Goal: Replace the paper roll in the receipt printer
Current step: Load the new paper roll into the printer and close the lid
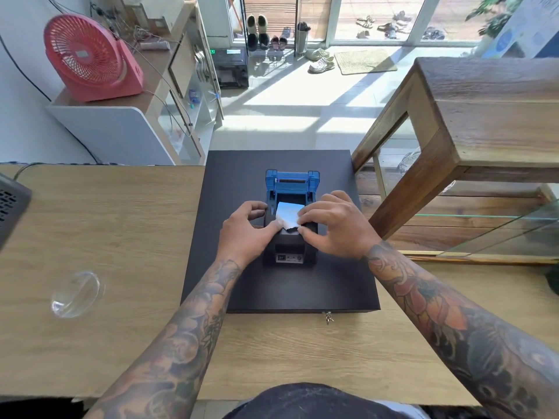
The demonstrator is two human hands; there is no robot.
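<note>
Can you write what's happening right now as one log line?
step: feeding paper | printer: lid open | paper strip: pulled over front edge | left hand: pinching strip | right hand: pinching strip

No text, brand, number or sign can be read anywhere. The receipt printer [291, 234] on the black cash drawer [230, 189] has a small front panel with markings (too small and blurred to make out), and its paper [289, 217] shows no print.
</note>
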